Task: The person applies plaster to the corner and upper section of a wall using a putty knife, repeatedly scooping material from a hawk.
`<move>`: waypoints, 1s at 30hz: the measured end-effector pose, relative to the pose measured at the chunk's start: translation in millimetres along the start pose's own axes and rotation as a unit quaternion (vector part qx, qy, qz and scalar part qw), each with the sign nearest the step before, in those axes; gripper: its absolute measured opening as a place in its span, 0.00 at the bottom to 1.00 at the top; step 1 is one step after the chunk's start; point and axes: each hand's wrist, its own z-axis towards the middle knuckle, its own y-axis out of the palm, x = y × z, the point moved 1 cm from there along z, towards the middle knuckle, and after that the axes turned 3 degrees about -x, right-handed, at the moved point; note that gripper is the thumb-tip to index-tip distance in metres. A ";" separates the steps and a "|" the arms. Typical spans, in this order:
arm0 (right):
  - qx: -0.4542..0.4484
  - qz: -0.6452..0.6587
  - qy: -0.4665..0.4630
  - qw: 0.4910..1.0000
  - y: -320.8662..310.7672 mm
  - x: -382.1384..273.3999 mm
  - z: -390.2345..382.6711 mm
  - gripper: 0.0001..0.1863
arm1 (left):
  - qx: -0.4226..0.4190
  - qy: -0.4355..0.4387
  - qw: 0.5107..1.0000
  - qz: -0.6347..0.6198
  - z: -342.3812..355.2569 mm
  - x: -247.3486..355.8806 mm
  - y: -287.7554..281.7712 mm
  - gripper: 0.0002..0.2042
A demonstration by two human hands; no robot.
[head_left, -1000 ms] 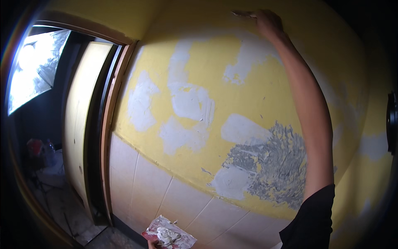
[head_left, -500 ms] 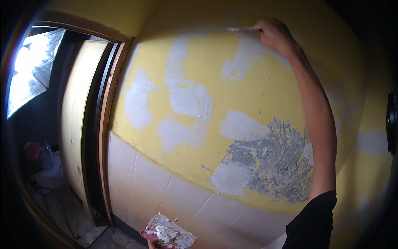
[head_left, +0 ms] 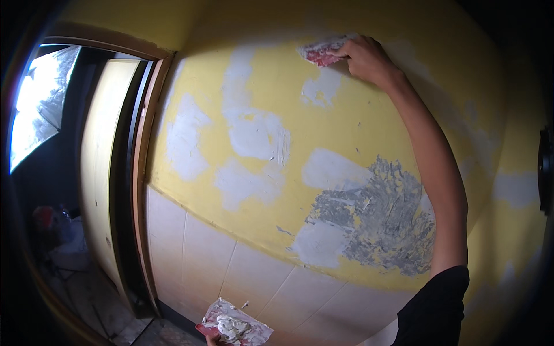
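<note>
High on the yellow wall (head_left: 329,130), my right hand (head_left: 372,62) grips a red putty spreader (head_left: 323,53) smeared with white putty. Its face is tilted into view, against or close to the wall; I cannot tell which. At the bottom, my left hand (head_left: 212,339), mostly cut off by the picture edge, holds a red putty spreader (head_left: 254,333) loaded with a heap of white putty (head_left: 232,327). Several whitish patches (head_left: 251,138) cover parts of the wall. Below my right hand is a rough grey area (head_left: 392,222) with ragged edges.
Pale tiles (head_left: 202,245) line the lower wall. On the left, a wooden door frame (head_left: 141,150) surrounds a partly open door (head_left: 107,167), with a bright pane (head_left: 46,95) beyond. A dark round object (head_left: 544,172) is at the right edge.
My right hand has moved slightly left and down, and its spreader has turned from edge-on to show its red, putty-smeared face. My left hand stays nearly in place.
</note>
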 end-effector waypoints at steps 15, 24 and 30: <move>0.134 -0.051 0.198 0.970 31.1 70.2 151.5 0.19 | 0.104 -0.028 0.993 0.056 3.9 -26.8 -6.9 0.34; 0.042 0.041 -0.028 0.998 10.2 4.0 75.1 0.14 | 0.057 -0.029 0.998 0.022 4.8 -10.8 -21.6 0.35; 0.061 -0.055 0.100 0.992 5.0 68.8 102.4 0.16 | 0.037 -0.050 0.998 0.016 5.9 -12.5 -30.1 0.35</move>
